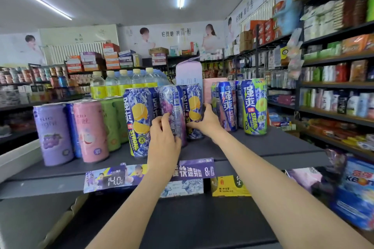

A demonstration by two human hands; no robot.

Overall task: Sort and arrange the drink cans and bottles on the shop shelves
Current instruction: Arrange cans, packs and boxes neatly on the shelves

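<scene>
Top shelf, mid-sort. My left hand [165, 139] curls its fingers round a tall purple-and-blue grape-printed aluminium can [172, 111]; my right hand [204, 120] wraps a matching blue can with a yellow lemon print [194, 107] just behind and to the right of it. Both cans appear to stand on the dark grey shelf board [253, 143], though my hands hide their bases.

Done, by my reading: a blue lemon can [137, 121] stands at the front of this cluster, touching the grape can. To the left a lilac grape can [53, 133], a pink lychee can [90, 129] and green cans [112, 123] form a tidy front row. To the right a blue-and-pink can [225, 105] and a lime-green can [255, 107] stand upright, near each other.

Left to do, as I judge it: the two held cans face askew and sit out of line with their neighbours; a bare stretch of shelf separates the centre cluster from the right pair. Clear bottles with pale yellow caps [123, 83] stand in a row behind.
</scene>
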